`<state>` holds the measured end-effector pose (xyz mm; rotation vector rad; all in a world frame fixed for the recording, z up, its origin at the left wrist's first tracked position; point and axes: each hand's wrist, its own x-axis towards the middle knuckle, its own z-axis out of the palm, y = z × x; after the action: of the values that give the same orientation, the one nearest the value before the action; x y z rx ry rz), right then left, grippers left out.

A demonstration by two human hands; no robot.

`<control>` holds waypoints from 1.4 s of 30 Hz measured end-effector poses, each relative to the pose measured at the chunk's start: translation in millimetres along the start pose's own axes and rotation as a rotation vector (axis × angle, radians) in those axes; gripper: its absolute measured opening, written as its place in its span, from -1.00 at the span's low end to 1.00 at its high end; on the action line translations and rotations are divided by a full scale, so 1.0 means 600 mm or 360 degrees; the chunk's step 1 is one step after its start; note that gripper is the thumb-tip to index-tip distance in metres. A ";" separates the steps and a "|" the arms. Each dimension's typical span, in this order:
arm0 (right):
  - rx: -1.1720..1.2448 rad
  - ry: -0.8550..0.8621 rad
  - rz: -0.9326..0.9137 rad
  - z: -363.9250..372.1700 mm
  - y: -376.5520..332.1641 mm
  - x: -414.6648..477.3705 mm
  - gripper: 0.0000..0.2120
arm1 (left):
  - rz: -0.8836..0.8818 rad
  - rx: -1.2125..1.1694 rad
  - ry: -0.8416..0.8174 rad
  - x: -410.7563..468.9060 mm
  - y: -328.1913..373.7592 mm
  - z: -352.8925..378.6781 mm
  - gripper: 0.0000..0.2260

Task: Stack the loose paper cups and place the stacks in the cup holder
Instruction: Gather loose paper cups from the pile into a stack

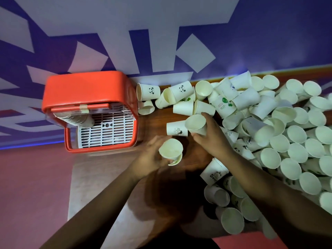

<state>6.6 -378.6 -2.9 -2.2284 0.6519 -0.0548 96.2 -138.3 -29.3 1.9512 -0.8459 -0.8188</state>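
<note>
A person's left hand (150,158) holds a short stack of paper cups (171,150) above a wooden table (156,117) while the right hand (214,136) grips a single cup (195,123) at the edge of a loose pile (287,133). A red cup holder (86,87) stands at left, with a stack (75,119) lying inside.

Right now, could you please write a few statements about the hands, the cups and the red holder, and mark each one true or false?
1. The right hand holds a cup. True.
2. The left hand is empty. False: it holds a short stack of nested cups.
3. The red holder already has a row of cups inside. True.
4. The pile of loose cups lies to the left of the holder. False: the pile lies to its right, across the table.
</note>
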 end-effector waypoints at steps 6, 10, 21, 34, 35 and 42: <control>0.0354 -0.0041 0.0030 0.003 -0.043 -0.039 -0.35 | -0.0109 0.0185 -0.0316 -0.003 -0.029 0.017 -0.11; 0.0524 -0.0190 0.0084 0.013 -0.048 -0.066 -0.36 | -0.0310 -0.0275 -0.0216 0.020 -0.025 -0.037 -0.40; 0.0097 -0.0395 -0.0135 0.070 -0.032 -0.111 -0.29 | -0.0296 0.0318 -0.0048 0.156 0.002 -0.059 -0.59; -0.0346 -0.0414 -0.0249 0.059 0.045 -0.108 -0.22 | -0.0262 0.0667 -0.0231 0.215 0.006 -0.002 -0.32; -0.0355 -0.0361 -0.0214 0.044 0.049 -0.100 -0.26 | -0.0266 0.0764 -0.0255 0.220 0.006 0.003 -0.32; -0.0771 0.0015 -0.0073 -0.027 0.096 0.007 -0.41 | -0.0252 0.1000 -0.0351 0.239 0.004 0.016 -0.35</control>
<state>-18.6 -423.4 -33.5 -2.7091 0.6724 0.0779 167.9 -257.8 -64.0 2.5309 -1.1967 -0.9507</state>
